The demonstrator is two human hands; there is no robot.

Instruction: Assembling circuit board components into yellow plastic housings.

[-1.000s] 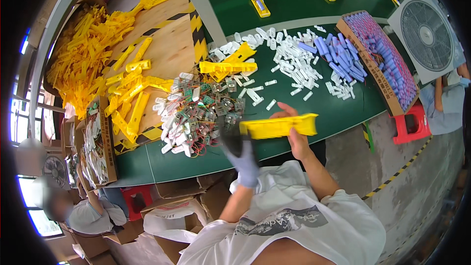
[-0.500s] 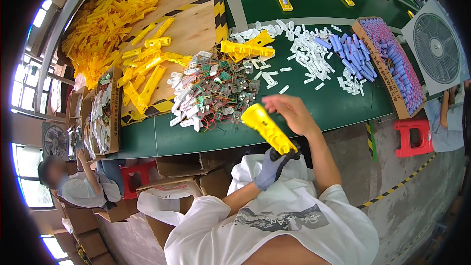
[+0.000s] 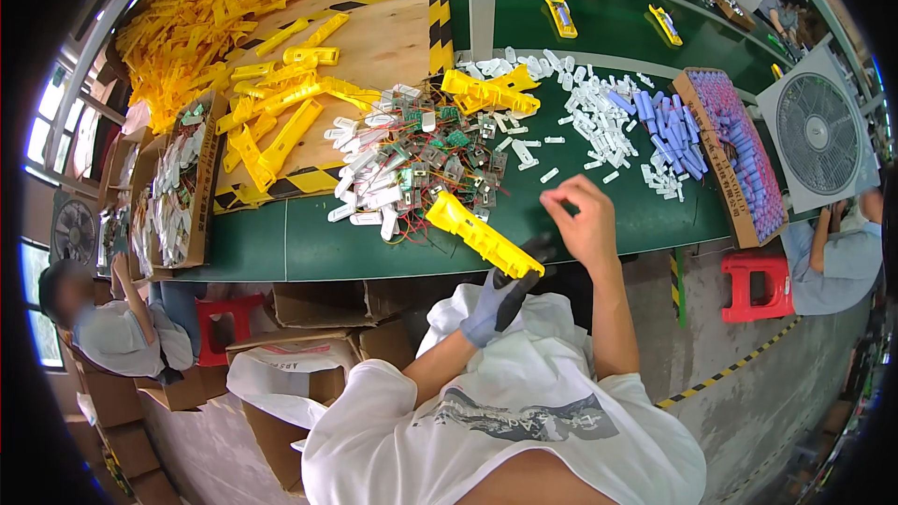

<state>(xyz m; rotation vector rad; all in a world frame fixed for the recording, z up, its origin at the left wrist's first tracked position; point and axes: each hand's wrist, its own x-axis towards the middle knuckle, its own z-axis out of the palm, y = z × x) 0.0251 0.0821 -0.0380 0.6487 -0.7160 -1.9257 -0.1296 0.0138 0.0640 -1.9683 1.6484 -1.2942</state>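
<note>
The bare right hand (image 3: 585,220), in contact with the long yellow plastic housing (image 3: 482,234) one second earlier, stood apart from it, thumb and fingertips drawn close together; whether they pinched a small part could not be determined. The left hand (image 3: 501,299), in a grey-and-black glove, alone gripped the housing's near end above the dark-green tabletop's front edge (image 3: 253,279), leaving the right hand free of support duty.

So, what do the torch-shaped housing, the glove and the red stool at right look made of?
Torch-shaped housing: probably moulded plastic, semi-gloss, judging by its even yellow and ridges. Glove: likely matt fabric, by its dull grey back; perhaps coated where black, weave unclear. Red stool: apparently smooth moulded plastic, uniformly coloured.
</note>
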